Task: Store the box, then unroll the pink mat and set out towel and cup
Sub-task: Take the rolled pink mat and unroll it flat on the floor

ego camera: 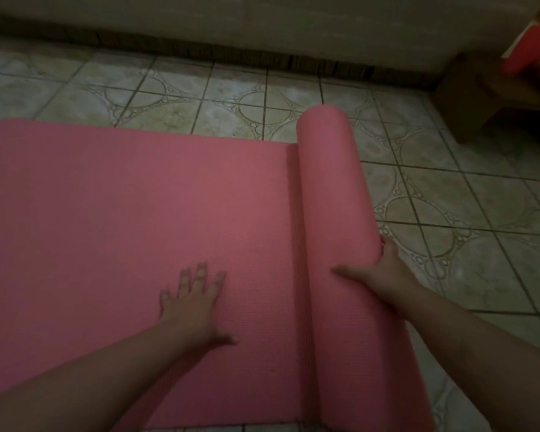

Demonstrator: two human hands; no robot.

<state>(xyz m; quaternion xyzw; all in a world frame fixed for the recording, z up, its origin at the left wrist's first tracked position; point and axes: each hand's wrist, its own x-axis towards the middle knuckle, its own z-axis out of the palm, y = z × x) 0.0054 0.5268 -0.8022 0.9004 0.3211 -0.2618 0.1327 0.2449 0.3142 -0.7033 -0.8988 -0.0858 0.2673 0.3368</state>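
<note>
The pink mat (131,213) lies partly unrolled on the tiled floor, its flat part spreading to the left. The part still rolled (334,188) forms a thick cylinder running from near to far on the right. My left hand (194,297) presses flat on the unrolled surface with its fingers spread. My right hand (378,275) wraps over the near part of the roll, thumb on top and fingers round its right side. No towel, cup or box can be made out.
Patterned tiles (449,213) cover the floor to the right of the roll and beyond the mat. A wall with a dark base (231,51) runs along the back. A low wooden piece of furniture (480,98) with red and orange items stands at the far right.
</note>
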